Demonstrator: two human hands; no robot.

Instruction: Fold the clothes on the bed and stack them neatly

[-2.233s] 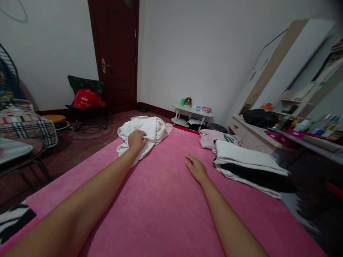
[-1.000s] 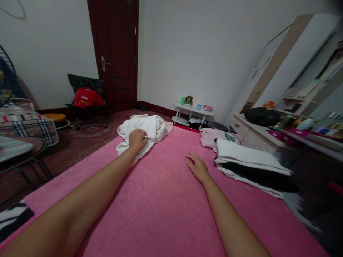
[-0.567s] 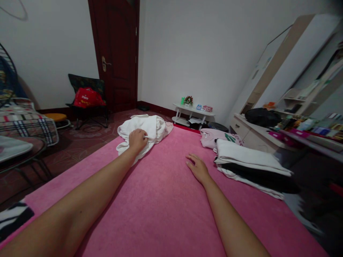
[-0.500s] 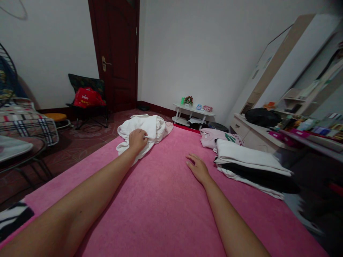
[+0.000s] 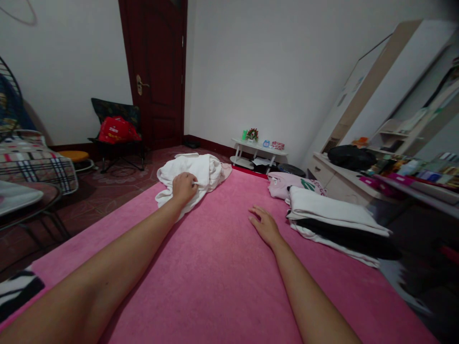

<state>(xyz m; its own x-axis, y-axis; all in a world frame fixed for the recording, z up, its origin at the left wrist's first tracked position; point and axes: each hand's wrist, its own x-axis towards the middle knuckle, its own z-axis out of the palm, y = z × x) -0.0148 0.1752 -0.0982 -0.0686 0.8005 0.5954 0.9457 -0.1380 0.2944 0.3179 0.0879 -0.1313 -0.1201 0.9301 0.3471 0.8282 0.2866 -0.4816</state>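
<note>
Left hand [image 5: 184, 186] is stretched out to the far left part of the pink bed [image 5: 215, 277], grip closed, fingers curled into a fist around a fold of the crumpled white garment [image 5: 206, 172]. The garment lies heaped at the bed's far left corner. Right hand [image 5: 264, 224] rests palm down near the bed's middle, grip open, fingers flat and slightly spread, holding nothing. Along the bed's right edge, near that hand but apart from it, sits a stack of folded clothes [image 5: 333, 215], white over black. A pale pink top [image 5: 281, 184] lies at the bed's far right corner, touching the stack.
</note>
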